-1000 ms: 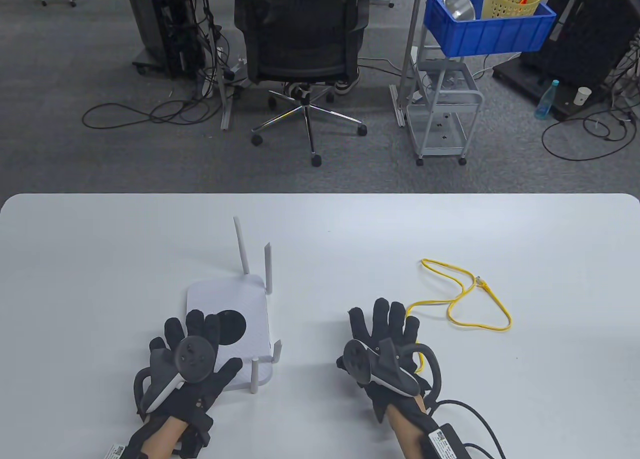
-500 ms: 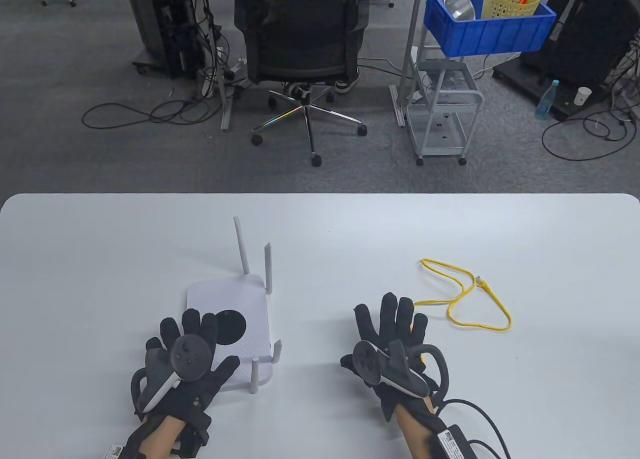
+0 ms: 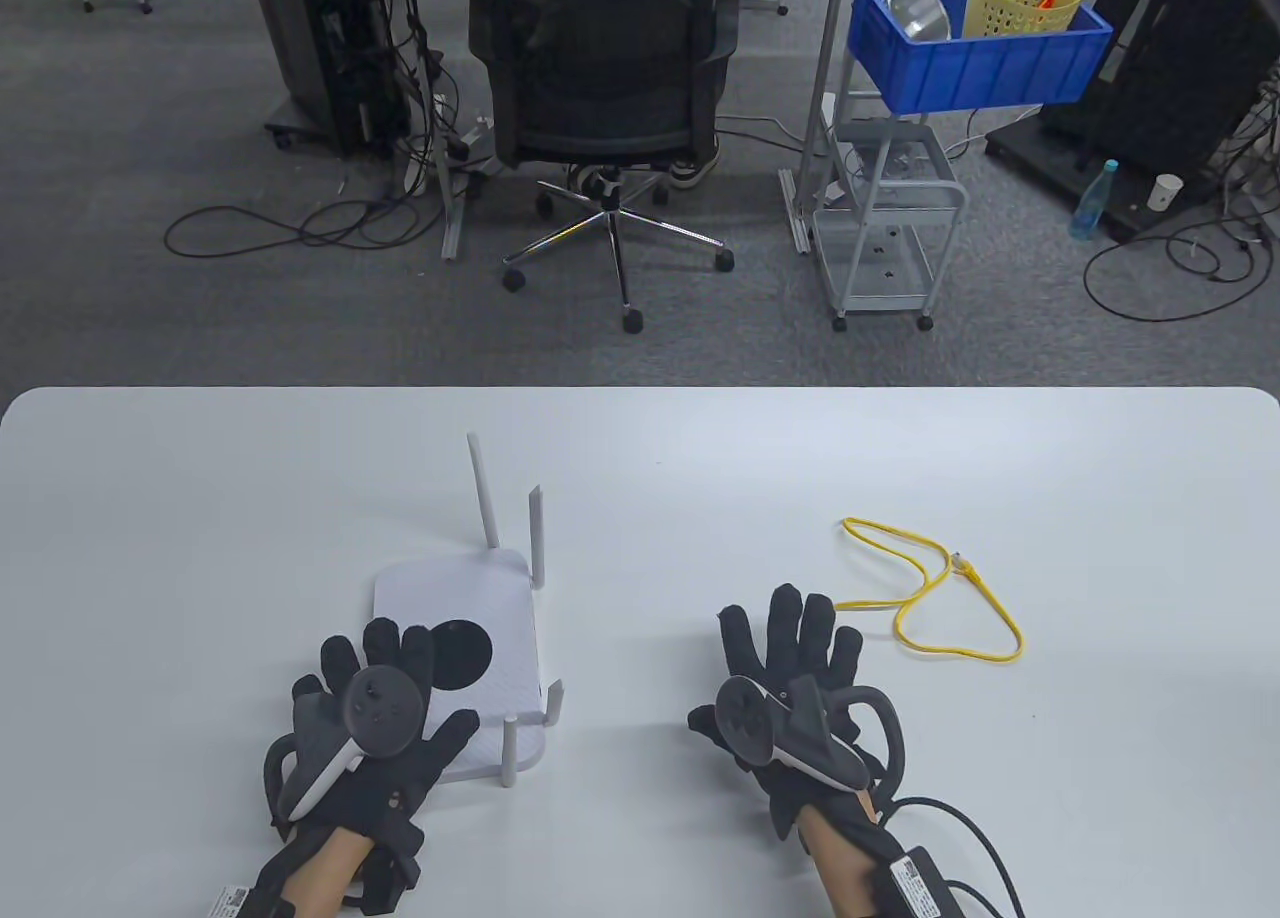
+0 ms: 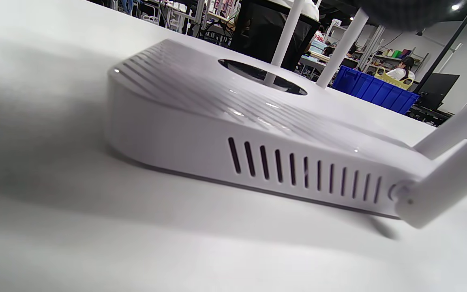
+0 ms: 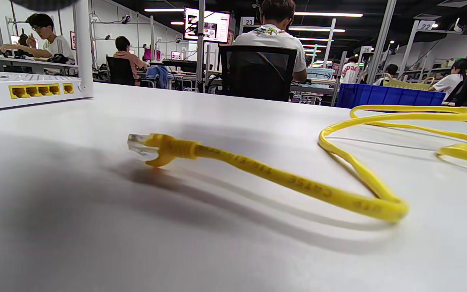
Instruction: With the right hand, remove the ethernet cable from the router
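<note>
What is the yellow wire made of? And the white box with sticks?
The yellow cable looks like bendy rubbery plastic: it curls in loops, with a clear hard plastic plug. The router looks like hard, slightly shiny white plastic: lights glint on its ridged top.

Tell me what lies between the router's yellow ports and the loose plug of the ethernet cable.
Only bare white table. The right wrist view shows the plug lying unplugged, apart from the router; its yellow ports look empty.
</note>
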